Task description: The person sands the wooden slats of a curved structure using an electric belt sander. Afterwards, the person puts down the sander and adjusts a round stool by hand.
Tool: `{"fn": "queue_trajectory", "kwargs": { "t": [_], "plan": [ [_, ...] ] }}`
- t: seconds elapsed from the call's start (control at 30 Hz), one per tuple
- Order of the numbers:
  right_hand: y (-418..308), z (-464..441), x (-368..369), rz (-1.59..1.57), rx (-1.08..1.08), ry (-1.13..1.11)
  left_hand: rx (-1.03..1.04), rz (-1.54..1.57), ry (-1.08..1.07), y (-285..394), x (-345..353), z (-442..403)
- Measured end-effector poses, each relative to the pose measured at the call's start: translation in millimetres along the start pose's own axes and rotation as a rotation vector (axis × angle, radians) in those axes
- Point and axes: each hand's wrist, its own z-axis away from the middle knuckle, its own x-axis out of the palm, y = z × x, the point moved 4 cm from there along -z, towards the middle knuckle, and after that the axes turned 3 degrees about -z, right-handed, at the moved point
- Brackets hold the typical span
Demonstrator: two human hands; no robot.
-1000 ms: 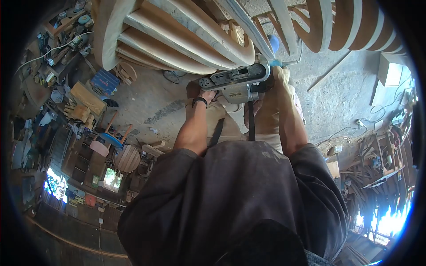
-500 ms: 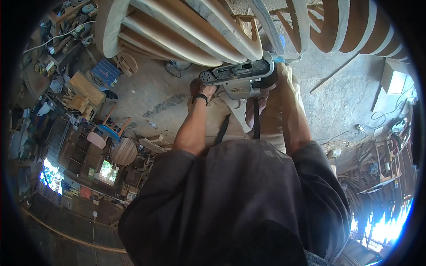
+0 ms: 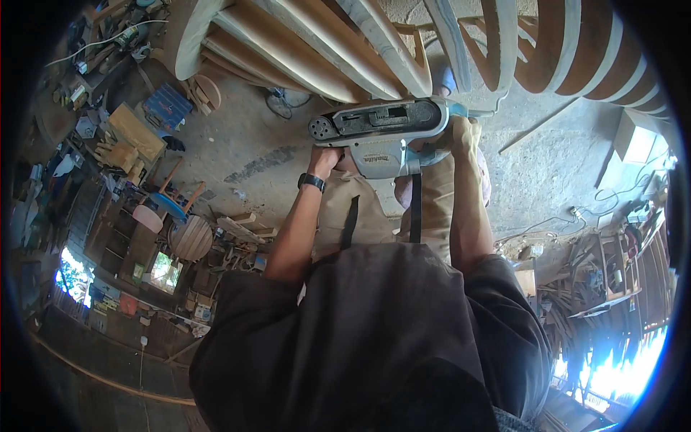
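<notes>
A grey-and-teal belt sander (image 3: 380,155) is held between my two hands, its side with the belt and rollers facing up toward me. Under its left end, my left hand (image 3: 328,158) is closed on the sander, fingers mostly hidden by the body; a dark watch is on that wrist. My right hand (image 3: 464,135) wraps the handle at the right end. Just beyond the sander stands a curved wooden piece with pale slats (image 3: 338,54). The tool's upper edge lies close to the slat ends; whether they touch I cannot tell.
More curved wooden slats (image 3: 568,50) rise at the upper right. A long thin stick (image 3: 540,126) and a white box (image 3: 638,137) are on the concrete floor. Cables (image 3: 547,229) run at right. At left are a blue case (image 3: 168,108), gloves (image 3: 119,153) and a stool (image 3: 170,204).
The sander has shifted slightly left and nearer to me, with its belt side more level. Both hands moved with it and kept their hold. The whole view has also shifted a little.
</notes>
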Motion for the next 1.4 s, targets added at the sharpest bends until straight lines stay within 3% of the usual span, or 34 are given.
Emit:
{"fn": "queue_trajectory", "kwargs": {
  "t": [0.2,0.27,0.3,0.37,0.4,0.5,0.57,0.63,0.77,0.93,1.0,1.03,1.27,1.4],
  "plan": [
    [15,-35,5,0.008,0.048,0.090,-0.086,-0.053,-0.101,-13,17,-29],
    [10,-35,8,0.104,-0.005,0.076,-0.034,0.015,-0.047,-42,24,-42],
    [15,-44,11,0.051,0.077,0.057,-0.030,0.018,-0.053,-48,26,-43],
    [24,-51,4,0.016,0.067,0.066,0.141,-0.101,0.002,-50,27,-48],
    [23,-47,4,-0.016,0.067,0.068,0.143,-0.101,0.001,-45,25,-47],
    [25,-35,-9,-0.003,0.073,0.001,-0.146,-0.031,-0.020,11,8,-2],
    [-11,4,-11,0.000,0.071,-0.100,-0.120,0.049,-0.009,30,-1,13],
    [-33,22,-18,0.039,-0.017,-0.094,-0.012,0.143,0.027,56,-6,27],
    [-59,43,-20,0.155,-0.104,-0.076,-0.013,0.199,0.035,62,-2,33],
    [-15,3,-8,0.055,-0.130,-0.032,-0.084,0.111,0.004,19,2,9],
    [-3,-2,-7,0.065,-0.084,0.013,0.095,0.077,0.033,8,6,-2],
    [0,-4,-5,0.016,-0.092,-0.005,-0.059,0.044,-0.012,3,8,-3],
    [35,-56,-1,0.025,-0.025,0.062,0.009,-0.075,-0.036,-37,24,-42],
    [31,-63,5,0.024,-0.004,0.056,-0.048,0.052,-0.104,-55,33,-57]
  ]
}}
